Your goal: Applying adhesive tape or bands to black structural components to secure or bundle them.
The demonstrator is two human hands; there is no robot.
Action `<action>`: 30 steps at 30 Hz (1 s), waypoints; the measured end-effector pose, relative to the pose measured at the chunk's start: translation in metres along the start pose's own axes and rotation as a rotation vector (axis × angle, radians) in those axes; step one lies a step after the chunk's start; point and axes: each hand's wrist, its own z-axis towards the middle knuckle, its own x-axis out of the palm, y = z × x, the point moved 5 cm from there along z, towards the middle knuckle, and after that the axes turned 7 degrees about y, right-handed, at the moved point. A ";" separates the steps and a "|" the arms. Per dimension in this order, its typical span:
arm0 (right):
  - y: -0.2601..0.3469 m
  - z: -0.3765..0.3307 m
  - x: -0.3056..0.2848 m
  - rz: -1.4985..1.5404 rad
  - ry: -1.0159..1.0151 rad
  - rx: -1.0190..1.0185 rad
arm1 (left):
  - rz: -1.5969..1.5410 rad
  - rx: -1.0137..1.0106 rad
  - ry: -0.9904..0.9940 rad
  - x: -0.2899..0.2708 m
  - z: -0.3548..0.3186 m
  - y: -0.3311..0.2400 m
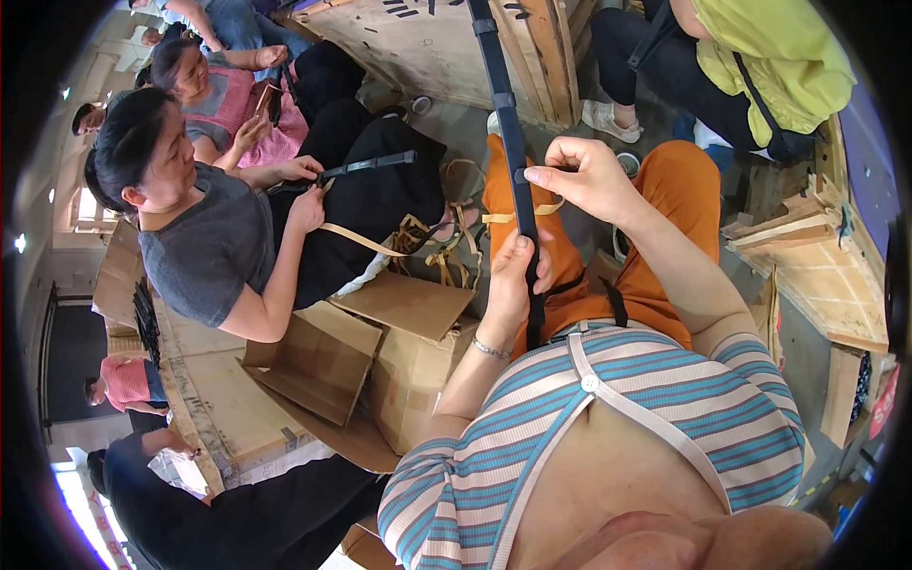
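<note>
Both hands of a seated worker in orange trousers [689, 190] and a striped top [532, 456] close on a long black strap [513, 142] that runs from the upper edge of the scene down over the lap. Her right hand [589, 176], held higher, pinches the strap between thumb and curled fingers at about knee level, where a thin tan strip [541, 209] meets the black band. Her left hand [513, 280], lower and closer to the body, wraps around the same strap with the fingers folded over it; a thin bracelet [489, 350] circles that wrist. Below the left hand the strap continues down to the waist.

To her left, a neighbour in a grey shirt [204, 247] sits bent over similar work, one hand on a black strap of her own [370, 163] and a tan strip [356, 239] trailing across her dark lap. Flattened cardboard boxes [408, 304] lie open on the floor between the two, with a loose tangle of tan strips [442, 249] just beyond them. Wooden crates [446, 47] stand ahead, and another person in a yellow-green top [769, 57] sits at the upper right. More people sit farther back on the left.
</note>
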 end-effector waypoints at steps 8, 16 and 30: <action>0.005 0.000 0.003 -0.091 -0.001 -0.001 | -0.004 -0.009 0.001 0.000 0.000 -0.001; -0.001 -0.001 0.004 -0.095 -0.017 0.013 | -0.022 -0.009 -0.011 0.002 0.000 0.000; -0.007 0.009 0.002 -0.243 -0.143 0.080 | -0.087 -0.064 0.000 -0.003 0.010 -0.002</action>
